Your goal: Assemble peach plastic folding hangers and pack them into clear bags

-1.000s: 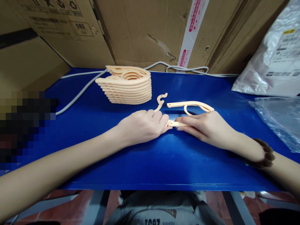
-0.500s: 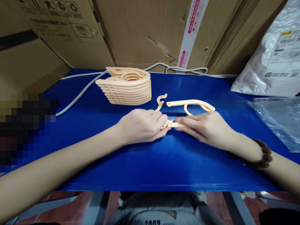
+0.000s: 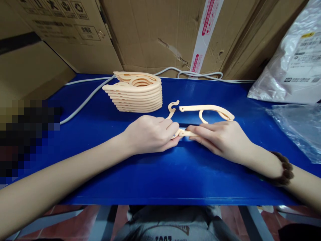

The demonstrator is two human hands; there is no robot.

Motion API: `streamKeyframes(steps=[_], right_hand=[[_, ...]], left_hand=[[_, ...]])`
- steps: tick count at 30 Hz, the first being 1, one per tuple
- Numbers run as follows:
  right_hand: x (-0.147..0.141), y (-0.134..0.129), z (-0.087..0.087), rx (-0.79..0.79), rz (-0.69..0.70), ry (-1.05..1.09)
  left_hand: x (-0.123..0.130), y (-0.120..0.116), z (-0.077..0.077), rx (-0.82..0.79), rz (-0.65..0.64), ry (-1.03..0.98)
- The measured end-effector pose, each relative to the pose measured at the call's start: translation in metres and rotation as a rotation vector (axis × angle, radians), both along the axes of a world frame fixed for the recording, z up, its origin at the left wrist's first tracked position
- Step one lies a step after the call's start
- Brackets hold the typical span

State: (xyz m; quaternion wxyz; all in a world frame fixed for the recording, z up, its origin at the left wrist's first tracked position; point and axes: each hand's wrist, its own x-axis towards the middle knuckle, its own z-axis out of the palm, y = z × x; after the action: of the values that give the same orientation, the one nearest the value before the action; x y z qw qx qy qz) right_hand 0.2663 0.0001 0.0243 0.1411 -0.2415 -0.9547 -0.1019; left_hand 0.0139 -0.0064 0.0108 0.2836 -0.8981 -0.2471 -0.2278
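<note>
My left hand (image 3: 156, 134) is closed around a cream plastic piece with a hook (image 3: 172, 108) that sticks up beyond the knuckles. My right hand (image 3: 220, 139) pinches a cream arm (image 3: 189, 133) of the same plastic, whose holed end meets the piece at my left fingertips. Behind my right hand a curved cream part (image 3: 205, 108) extends, with a ring-shaped loop under it; whether it joins the held arm is hidden. A neat stack of several cream folded hangers (image 3: 140, 97) lies on the blue table (image 3: 160, 180), behind my left hand.
Cardboard boxes (image 3: 155, 40) stand along the back. A white cable (image 3: 87, 98) runs behind the stack and down its left. At the right lie a white plastic package (image 3: 288, 73) and a clear plastic bag (image 3: 298, 127). The left edge is pixelated.
My right hand and the curved cream part behind it have shifted slightly to the right. My left hand has barely moved, and both grips are the same.
</note>
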Motion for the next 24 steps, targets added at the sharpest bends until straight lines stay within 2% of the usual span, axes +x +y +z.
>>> streamKeyframes(steps=[5, 12, 24], right_hand=[[0.0021, 0.0025, -0.0004, -0.093, -0.01, 0.039], [0.0019, 0.0035, 0.0013, -0.166, -0.037, 0.012], [0.0035, 0.0073, 0.0, -0.215, -0.01, 0.024]], left_hand=[[-0.0001, -0.0001, 0.0, 0.036, -0.013, 0.021], [0.0007, -0.0006, 0.0002, 0.007, -0.007, 0.026], [0.0005, 0.0001, 0.0, -0.02, -0.025, 0.044]])
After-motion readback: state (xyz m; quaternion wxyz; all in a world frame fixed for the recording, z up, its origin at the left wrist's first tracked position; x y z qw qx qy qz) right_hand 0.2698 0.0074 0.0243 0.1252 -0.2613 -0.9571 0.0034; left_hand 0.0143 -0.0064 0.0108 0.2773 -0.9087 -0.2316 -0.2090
